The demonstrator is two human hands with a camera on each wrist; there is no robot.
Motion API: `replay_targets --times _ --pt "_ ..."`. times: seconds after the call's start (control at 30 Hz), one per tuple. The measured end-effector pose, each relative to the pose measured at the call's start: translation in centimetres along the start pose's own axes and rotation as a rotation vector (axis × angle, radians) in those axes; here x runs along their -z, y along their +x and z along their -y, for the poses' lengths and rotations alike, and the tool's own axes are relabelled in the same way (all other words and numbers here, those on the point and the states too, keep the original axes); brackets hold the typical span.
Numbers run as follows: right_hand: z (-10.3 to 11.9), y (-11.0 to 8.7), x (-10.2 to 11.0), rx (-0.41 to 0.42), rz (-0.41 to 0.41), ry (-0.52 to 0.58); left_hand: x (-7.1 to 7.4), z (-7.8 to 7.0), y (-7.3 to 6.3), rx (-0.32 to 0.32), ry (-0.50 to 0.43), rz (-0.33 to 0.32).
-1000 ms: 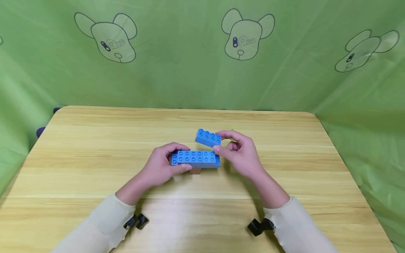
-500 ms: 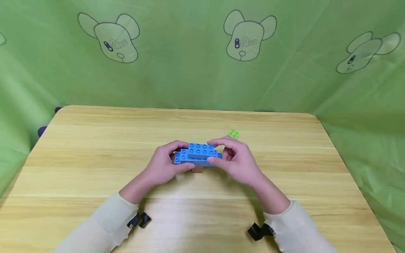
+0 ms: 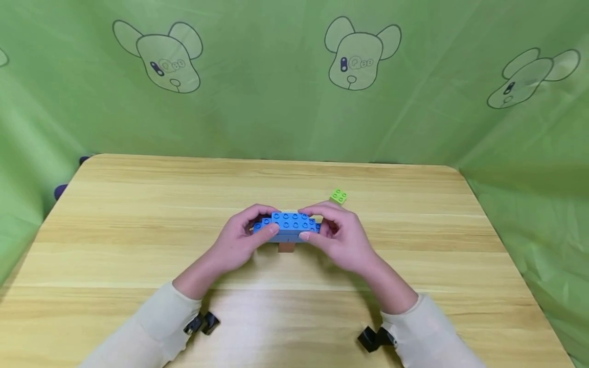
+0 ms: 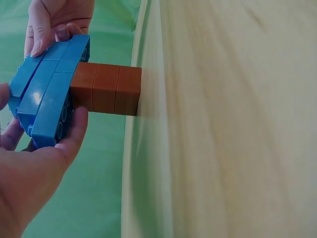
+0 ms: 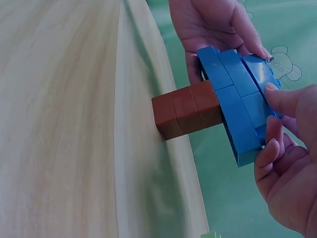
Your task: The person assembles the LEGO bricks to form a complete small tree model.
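In the head view, a blue toy building brick with studs on top lies on the stepped blue layers. My left hand holds its left end, thumb on the front and fingers behind. At the right end, my right hand pinches the same brick between thumb and index finger. In the left wrist view, a thin dark gap runs under this brick, and a left finger reaches below the lowest blue layer. A column of three brown bricks stands upright beneath the blue layers, in the right wrist view.
A small lime-green brick lies on the wooden table behind my right hand. Green curtain with printed bear heads hangs beyond the far edge. Black wrist devices sit at both sleeves.
My right hand has brought the top blue brick down and left onto the blue layers, levelling it. My left thumb has moved up onto that brick. The green brick has come into view.
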State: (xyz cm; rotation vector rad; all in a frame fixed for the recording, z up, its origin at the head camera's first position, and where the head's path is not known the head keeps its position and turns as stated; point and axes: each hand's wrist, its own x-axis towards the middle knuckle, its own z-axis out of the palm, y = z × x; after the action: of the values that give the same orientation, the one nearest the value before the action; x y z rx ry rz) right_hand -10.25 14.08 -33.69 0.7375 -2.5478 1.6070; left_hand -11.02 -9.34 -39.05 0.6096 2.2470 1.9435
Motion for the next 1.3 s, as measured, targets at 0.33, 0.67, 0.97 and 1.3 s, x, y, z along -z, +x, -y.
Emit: replay_targets --times 0.33,0.67,0.97,1.3 --pt "-0.3 0.1 -0.6 0.091 -0.042 -0.009 0.3 -0.1 -0.1 -0.013 0.034 -0.003" --pt "-0.9 -0.3 -0.7 0.118 -0.077 0.004 0.3 0.5 0.0 -0.017 0.039 0.02" --pt "-2.8 -0.5 -0.6 0.175 -0.075 0.028 0.4 1.2 -0.1 -0.037 0.138 -0.004" --pt "-8.9 -0.5 2.1 -0.112 -0.41 -0.049 0.5 0.9 0.3 -0.029 0.172 0.018"
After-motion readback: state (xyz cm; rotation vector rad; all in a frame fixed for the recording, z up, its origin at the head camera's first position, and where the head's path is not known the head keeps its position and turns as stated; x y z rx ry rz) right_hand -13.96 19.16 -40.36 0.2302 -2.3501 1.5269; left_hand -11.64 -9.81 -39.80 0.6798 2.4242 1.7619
